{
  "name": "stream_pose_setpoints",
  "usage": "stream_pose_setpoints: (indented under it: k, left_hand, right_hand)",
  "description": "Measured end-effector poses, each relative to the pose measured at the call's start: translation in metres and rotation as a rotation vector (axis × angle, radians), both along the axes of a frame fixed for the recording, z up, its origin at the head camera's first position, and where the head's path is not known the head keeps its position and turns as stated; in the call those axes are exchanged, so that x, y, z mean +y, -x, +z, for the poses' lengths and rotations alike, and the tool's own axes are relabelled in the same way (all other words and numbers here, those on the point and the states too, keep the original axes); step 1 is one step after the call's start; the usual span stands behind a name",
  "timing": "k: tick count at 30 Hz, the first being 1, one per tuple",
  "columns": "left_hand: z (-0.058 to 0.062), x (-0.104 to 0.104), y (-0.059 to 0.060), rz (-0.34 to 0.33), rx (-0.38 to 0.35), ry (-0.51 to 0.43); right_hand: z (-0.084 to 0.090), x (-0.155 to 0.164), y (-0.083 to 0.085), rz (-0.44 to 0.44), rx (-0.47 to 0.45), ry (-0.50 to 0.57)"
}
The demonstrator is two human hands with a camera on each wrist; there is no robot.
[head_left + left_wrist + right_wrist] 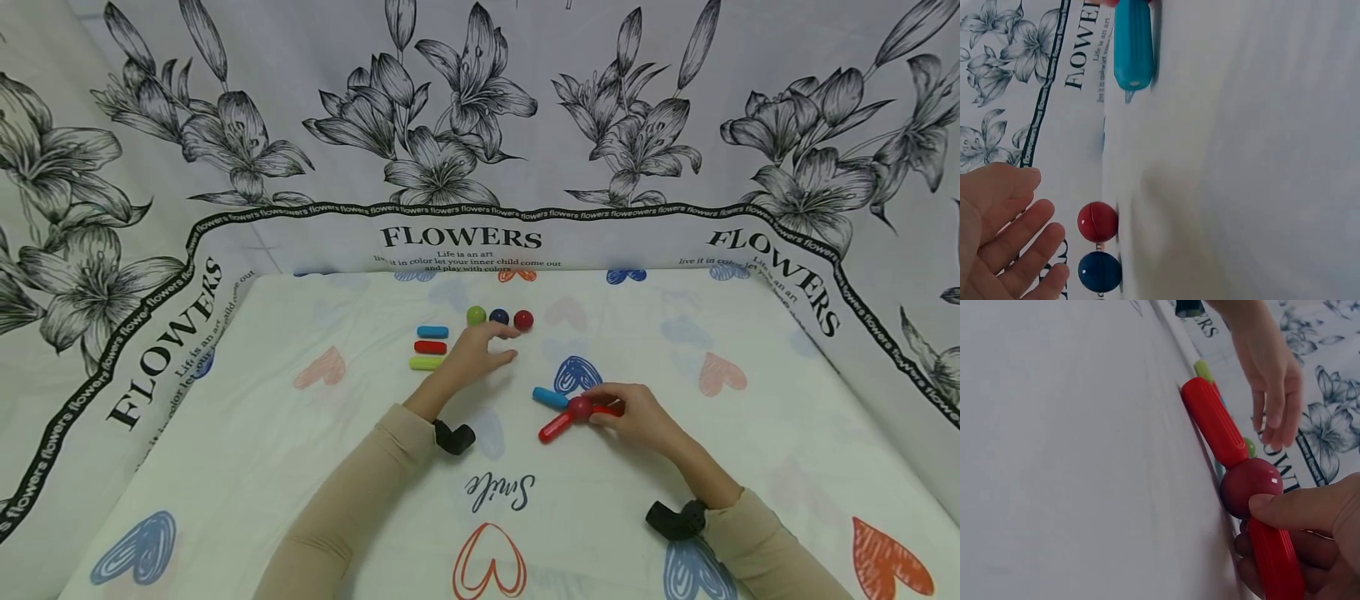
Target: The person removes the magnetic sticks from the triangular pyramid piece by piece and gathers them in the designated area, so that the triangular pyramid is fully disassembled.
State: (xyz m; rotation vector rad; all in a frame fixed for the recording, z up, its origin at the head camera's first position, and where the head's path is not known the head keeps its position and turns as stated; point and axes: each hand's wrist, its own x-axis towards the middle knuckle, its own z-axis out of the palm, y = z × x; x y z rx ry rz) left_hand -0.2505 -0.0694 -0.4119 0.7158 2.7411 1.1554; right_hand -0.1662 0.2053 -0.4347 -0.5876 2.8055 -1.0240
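While head hides grip, right hand pinches red stick.

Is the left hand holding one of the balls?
No, the left hand hovers open with straight fingers beside the red ball and blue ball, gripping neither.

blue stick top cut off

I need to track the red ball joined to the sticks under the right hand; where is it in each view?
Head: the joined red ball lies right of centre, at the right hand's fingertips.
Left wrist: not in it; only loose balls show there.
Right wrist: the ball is at lower right, under a fingertip.
Shared landmark: the blue stick, though the right wrist view does not show it.
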Motion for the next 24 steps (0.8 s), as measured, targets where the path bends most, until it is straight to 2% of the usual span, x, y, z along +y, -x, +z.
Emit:
stream_pose_setpoints:
  k: [7,10,16,24]
  left_hand:
    - [-0.006,0.008,-0.026,-0.109,-0.164,0.034]
    - [-0.008,0.013,-0.035,-0.157,-0.192,0.052]
    - [-0.013,0.022,-0.046,-0.199,-0.173,0.108]
    - [-0.016,0.032,-0.052,-0.238,-0.138,0.131]
  right_hand:
    - [0.001,-0.001,0.002,0.040,-0.012,-0.032]
    - [0.002,-0.002,0.002,0.037,-0.034,-0.033]
    - [0.000,-0.003,0.004,0.047,-0.033,-0.016]
    - [-0.001,-0.007,0.008,0.061,-0.032,-0.005]
